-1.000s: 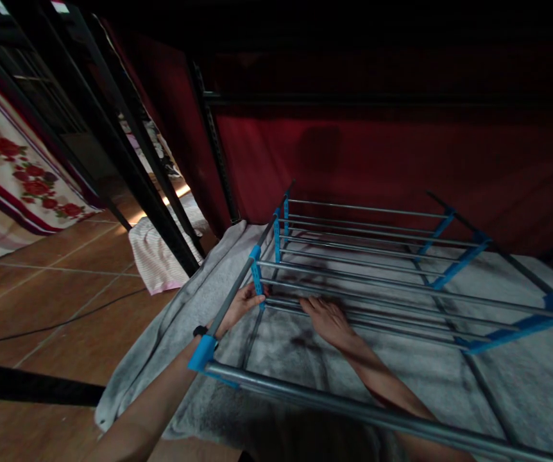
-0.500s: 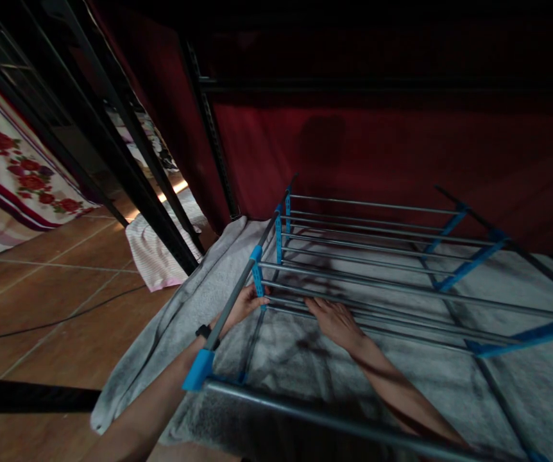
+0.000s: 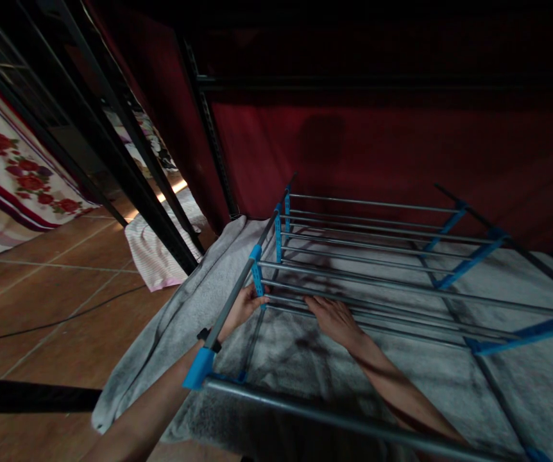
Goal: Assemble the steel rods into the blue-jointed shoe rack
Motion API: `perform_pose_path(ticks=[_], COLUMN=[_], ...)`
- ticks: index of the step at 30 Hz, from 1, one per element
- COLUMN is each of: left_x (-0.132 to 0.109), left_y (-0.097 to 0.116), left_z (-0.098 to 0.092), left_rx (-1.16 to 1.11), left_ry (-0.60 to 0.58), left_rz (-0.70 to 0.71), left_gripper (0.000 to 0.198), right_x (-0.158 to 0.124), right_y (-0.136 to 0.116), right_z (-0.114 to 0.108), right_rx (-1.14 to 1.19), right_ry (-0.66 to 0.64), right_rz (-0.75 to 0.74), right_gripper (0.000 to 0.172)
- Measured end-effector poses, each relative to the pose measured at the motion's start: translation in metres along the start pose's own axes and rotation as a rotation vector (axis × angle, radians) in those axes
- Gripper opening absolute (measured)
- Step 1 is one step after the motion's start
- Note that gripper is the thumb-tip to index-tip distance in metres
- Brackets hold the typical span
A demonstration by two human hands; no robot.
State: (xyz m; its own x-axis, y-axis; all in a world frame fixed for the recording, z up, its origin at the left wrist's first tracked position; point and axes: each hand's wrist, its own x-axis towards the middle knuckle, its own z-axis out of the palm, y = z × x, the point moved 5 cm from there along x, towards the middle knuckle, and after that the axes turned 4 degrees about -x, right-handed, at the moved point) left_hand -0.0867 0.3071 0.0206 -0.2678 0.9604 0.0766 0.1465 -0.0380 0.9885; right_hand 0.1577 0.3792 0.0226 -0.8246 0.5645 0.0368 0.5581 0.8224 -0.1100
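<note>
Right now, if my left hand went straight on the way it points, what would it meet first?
Most likely the slotted blue bracket at the left end of the metal bars; the left hand seems to be touching it, though depth there is unclear.

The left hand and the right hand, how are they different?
The left hand curls around a blue bracket, but the right hand lies over the metal rods. The left wrist wears a black band; the right wrist is bare. Both have no gloves.
</note>
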Motion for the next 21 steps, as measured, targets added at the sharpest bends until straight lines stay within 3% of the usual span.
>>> perform_pose_path(ticks=[10, 21], left_x=[0.001, 0.007], left_y=[-0.018, -0.016], left_z=[-0.002, -0.004], left_rx=[0.026, 0.087], left_ry=[0.057, -0.079], left_rz=[0.042, 0.074], left_gripper=[0.039, 0.039], right_x=[0.005, 0.005], right_y=[0.003, 0.004], right_z=[-0.002, -0.003], right_rx=[0.040, 0.044], right_ry=[0.010, 0.025], right_rz=[-0.003, 0.009], right_gripper=[0.046, 0.043])
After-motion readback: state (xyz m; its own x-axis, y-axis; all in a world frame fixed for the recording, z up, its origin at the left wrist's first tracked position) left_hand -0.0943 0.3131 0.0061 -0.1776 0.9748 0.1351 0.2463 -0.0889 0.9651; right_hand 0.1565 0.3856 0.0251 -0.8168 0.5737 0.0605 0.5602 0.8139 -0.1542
